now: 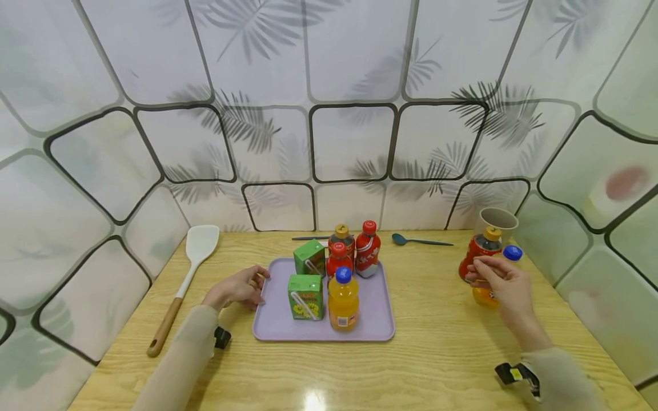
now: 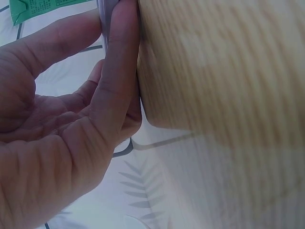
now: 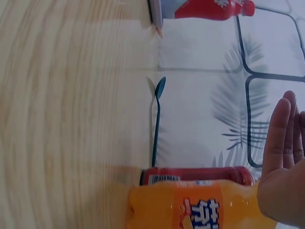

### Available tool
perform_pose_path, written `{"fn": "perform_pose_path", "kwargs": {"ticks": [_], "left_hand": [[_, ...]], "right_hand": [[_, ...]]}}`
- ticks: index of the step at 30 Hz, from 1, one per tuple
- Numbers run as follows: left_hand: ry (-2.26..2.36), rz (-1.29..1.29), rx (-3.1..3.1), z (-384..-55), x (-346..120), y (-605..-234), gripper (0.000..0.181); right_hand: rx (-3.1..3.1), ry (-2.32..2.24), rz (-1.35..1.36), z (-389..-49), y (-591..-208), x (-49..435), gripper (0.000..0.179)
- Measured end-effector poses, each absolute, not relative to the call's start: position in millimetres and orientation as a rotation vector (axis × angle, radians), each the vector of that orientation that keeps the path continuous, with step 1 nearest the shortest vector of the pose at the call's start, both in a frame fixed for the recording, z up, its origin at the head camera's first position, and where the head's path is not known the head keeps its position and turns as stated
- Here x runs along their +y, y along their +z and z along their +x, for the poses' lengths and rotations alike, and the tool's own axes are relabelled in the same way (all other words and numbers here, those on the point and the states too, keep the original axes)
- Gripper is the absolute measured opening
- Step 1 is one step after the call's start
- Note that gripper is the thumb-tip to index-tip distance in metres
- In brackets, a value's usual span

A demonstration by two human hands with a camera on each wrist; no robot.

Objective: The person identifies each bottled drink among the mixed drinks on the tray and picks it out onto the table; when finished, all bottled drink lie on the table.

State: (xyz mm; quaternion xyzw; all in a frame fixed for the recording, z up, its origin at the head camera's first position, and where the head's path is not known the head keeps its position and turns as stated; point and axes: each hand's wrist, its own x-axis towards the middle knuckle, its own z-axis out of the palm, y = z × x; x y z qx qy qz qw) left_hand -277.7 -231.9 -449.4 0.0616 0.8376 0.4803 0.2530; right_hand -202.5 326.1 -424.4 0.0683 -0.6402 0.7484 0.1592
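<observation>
My left hand (image 1: 240, 288) grips the left rim of a lilac tray (image 1: 375, 322); in the left wrist view its fingers and thumb (image 2: 62, 40) close on the tray's edge. Standing on the tray are two green drink cartons (image 1: 306, 302) with straws, an orange juice bottle (image 1: 343, 305) with a blue cap, two red bottles (image 1: 368, 251) with red caps and a dark bottle with a yellow cap (image 1: 341, 230). At the right, my right hand (image 1: 509, 291) has its fingers extended beside a red-labelled bottle (image 1: 469, 260) and another orange juice bottle (image 3: 238, 205), holding neither.
A beige cup (image 1: 498, 218) stands behind the right-hand bottles. Towards the back lie a dark teal spoon (image 1: 424, 241) and a thin dark utensil (image 1: 308, 238). A white spatula (image 1: 192, 262) with a wooden handle lies at the left. Patterned curtain walls edge the wooden table.
</observation>
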Motion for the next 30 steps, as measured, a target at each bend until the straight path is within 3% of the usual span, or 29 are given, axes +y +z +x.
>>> {"fn": "perform_pose_path", "kwargs": {"ticks": [15,23,30], "left_hand": [[1.309,0.18,2.278,-276.2,-231.7,-448.5,0.06],[1.312,0.165,2.273,-277.4,-230.9,-447.8,0.06],[1.308,0.162,2.276,-276.8,-230.5,-446.7,0.061]], "right_hand": [[-2.141,2.162,0.204,-221.9,-437.3,288.6,0.014],[-2.413,2.142,0.192,-240.3,-445.1,264.4,0.048],[-2.498,2.113,0.202,-254.6,-448.8,240.6,0.048]]}}
